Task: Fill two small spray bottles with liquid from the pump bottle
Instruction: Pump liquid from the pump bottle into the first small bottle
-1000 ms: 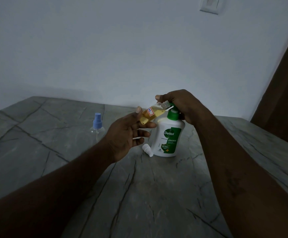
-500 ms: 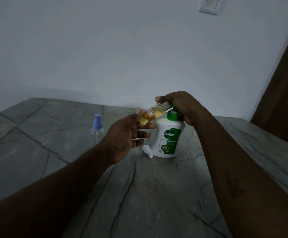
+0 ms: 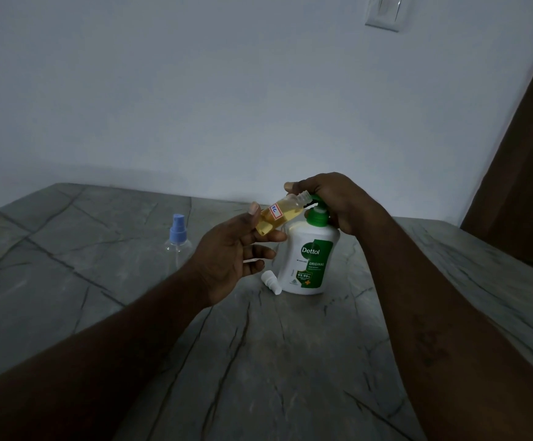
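Potentially, liquid is spilled should the clear yellow-filled spray bottle (image 3: 278,216) (pinched by the left hand (image 3: 230,253)) drift off the white green-headed pump bottle (image 3: 309,259) clasped by the right hand (image 3: 332,198).

Dim bluish room light, soft shadows, wide-angle edge bending, slight grain

Tilted spray bottle (image 3: 279,214) pinched in left hand (image 3: 227,249); right hand (image 3: 332,195) grips pump bottle (image 3: 309,259) head.

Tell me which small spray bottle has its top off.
The labelled bottle of yellow liquid, pinched in the left hand: its threaded neck is bare. The clear bottle stands on the table, blue spray top on.
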Motion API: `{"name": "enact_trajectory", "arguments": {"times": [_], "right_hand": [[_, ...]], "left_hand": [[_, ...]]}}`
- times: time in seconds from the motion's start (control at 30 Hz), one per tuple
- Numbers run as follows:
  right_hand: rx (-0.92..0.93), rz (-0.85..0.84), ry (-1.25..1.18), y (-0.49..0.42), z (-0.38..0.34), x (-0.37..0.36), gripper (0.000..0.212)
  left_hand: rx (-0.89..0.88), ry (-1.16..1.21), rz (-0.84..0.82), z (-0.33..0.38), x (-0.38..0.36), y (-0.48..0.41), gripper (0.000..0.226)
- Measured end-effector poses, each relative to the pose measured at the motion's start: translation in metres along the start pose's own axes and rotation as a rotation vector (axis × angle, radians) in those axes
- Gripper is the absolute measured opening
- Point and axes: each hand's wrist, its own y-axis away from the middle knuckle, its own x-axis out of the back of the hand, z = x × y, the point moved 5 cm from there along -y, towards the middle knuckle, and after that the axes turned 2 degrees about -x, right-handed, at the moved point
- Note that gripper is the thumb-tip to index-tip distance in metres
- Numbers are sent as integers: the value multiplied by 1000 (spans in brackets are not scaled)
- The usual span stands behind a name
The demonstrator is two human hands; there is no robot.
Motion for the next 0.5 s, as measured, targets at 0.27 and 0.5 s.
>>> {"name": "enact_trajectory", "arguments": {"times": [0.27,0.5], "right_hand": [[37,49,58,9,-10,5,23],[-15,26,6,2,-1,1,27]], "left_hand": [[-5,8,-2,2,-2,1,49],[1,6,4,1,0,0,46]]}}
